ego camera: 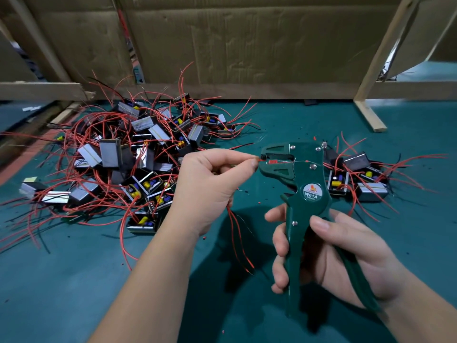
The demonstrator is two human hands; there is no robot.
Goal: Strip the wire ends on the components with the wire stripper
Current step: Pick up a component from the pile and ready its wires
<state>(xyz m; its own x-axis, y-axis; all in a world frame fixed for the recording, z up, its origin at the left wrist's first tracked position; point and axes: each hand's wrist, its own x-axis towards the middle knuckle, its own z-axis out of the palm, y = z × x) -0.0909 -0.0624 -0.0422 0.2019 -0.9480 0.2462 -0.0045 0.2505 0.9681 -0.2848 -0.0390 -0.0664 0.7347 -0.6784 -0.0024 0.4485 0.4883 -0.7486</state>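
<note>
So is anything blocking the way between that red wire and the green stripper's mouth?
Nothing visible does. The left hand pinches the red wire right at the wire stripper's head, and the wire's end already sits in its mouth, a bare strand showing past it. The right hand grips the handles.

Bright, even overhead light; soft shadows on the bench (74,293) under the left hand (205,184) and right hand (333,246); wide-angle bowing at edges.
</note>
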